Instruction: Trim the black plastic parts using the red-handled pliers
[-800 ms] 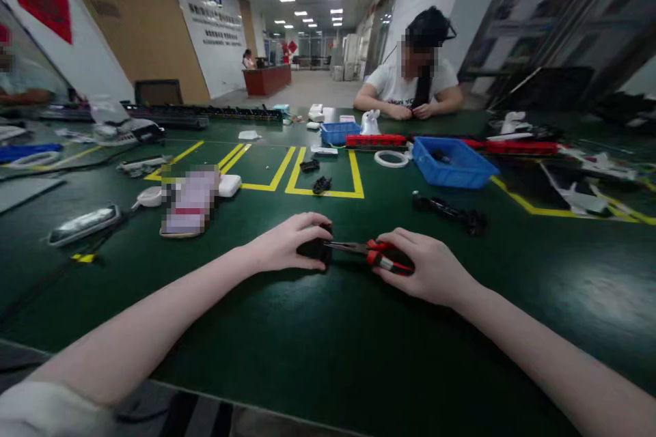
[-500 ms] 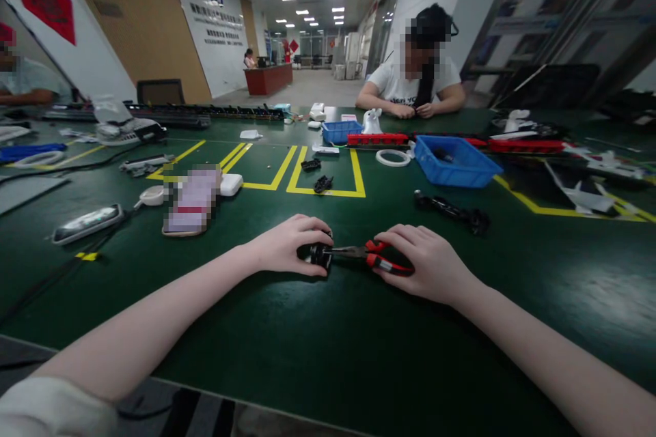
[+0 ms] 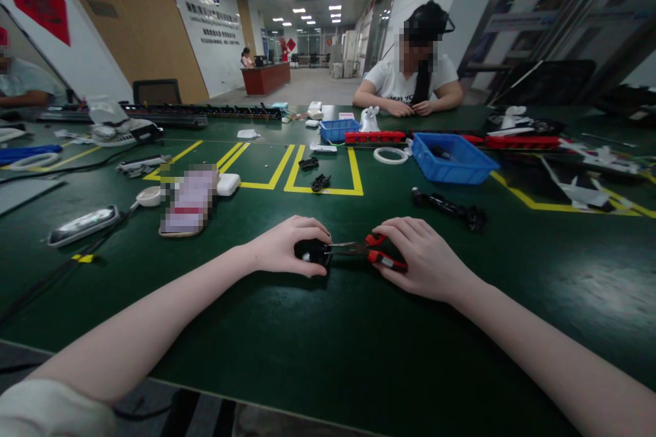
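Note:
Just above the green tabletop, my left hand point(image 3: 288, 246) is closed around a small black part point(image 3: 318, 254), thumb below and fingers above. The fingers hide some of the part, so its exact kind does not show. My right hand point(image 3: 423, 256) grips red-and-black needle-nose pliers point(image 3: 387, 261) by the handles. Their thin jaws point left and reach the right side of the black part. The jaws look slightly apart. Whether they pinch anything cannot be seen.
Two small black pieces point(image 3: 320, 182) lie inside yellow tape ahead. A long black part point(image 3: 448, 208) and a blue bin point(image 3: 454, 158) are to the right. A phone point(image 3: 189, 201) and a power strip point(image 3: 85, 225) lie left. A person point(image 3: 410, 82) sits across the table.
The pliers' handles and jaws have spread a little. The black part has turned slightly in my left hand. The whole view has shifted slightly.

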A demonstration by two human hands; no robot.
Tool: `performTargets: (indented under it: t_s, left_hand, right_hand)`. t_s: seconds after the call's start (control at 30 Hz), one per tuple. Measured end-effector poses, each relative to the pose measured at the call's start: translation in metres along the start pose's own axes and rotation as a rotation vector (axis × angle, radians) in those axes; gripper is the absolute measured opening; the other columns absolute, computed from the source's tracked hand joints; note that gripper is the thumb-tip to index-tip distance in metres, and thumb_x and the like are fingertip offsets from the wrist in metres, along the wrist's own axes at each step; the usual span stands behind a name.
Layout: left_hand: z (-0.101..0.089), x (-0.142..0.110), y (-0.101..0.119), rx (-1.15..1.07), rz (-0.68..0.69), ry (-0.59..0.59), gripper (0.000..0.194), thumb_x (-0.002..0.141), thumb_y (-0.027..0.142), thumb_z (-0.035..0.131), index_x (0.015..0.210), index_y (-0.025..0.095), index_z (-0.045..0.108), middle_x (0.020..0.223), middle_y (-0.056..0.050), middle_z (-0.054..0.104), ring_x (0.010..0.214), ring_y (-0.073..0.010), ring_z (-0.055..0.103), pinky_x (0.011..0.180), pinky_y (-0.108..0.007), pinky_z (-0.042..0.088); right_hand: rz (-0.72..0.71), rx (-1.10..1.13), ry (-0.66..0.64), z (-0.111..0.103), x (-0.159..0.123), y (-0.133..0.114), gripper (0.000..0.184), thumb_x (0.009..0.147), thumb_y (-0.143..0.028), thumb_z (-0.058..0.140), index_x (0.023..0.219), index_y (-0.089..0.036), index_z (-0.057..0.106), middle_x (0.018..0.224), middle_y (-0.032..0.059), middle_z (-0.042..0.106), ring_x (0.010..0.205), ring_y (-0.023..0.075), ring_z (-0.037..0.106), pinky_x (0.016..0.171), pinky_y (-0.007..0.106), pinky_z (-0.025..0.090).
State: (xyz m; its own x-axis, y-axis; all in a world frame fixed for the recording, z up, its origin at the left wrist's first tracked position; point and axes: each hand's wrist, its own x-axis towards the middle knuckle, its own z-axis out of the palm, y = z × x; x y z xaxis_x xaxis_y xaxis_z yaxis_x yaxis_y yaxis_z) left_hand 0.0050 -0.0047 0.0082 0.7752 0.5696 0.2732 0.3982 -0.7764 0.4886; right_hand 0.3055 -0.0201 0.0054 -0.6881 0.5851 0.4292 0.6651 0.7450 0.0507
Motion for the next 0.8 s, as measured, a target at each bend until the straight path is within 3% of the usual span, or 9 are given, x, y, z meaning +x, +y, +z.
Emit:
performTargets:
  t_s: [0.13,0.37,0.8]
  left_hand:
    - [0.0002,0.0003,0.0014,-0.011,-0.013,-0.021,0.045,0.079,0.049,0.073,0.113,0.020,0.064,0.123,-0.009,0.063,0.115,-0.0270,0.058,0.099,-0.042,0.042]
    - [0.0007,0.0009,0.0029,0.030,-0.012,-0.047,0.046,0.080,0.051,0.072,0.114,0.020,0.064,0.122,-0.009,0.063,0.115,-0.0272,0.058,0.099,-0.042,0.041]
    - [0.0001,-0.0008,0.0027,0.046,-0.012,-0.065,0.047,0.078,0.052,0.073,0.112,0.019,0.066,0.123,-0.010,0.061,0.114,-0.0277,0.058,0.096,-0.041,0.046]
  right_hand:
    - [-0.018,-0.003,0.018,-0.0001,0.0003,-0.0009,0.039,0.080,-0.034,0.065,0.112,-0.013,0.058,0.108,0.0142,0.064,0.098,0.0278,0.059,0.087,0.042,0.047]
    - [-0.053,-0.002,0.055,0.0002,-0.0009,-0.0011,0.041,0.084,-0.047,0.064,0.106,-0.013,0.060,0.100,0.0129,0.066,0.088,0.0248,0.061,0.077,0.038,0.051]
    - [-0.078,-0.023,0.052,0.0002,-0.0019,-0.0041,0.039,0.085,-0.047,0.062,0.104,-0.013,0.062,0.097,0.0132,0.067,0.083,0.0237,0.062,0.072,0.036,0.052]
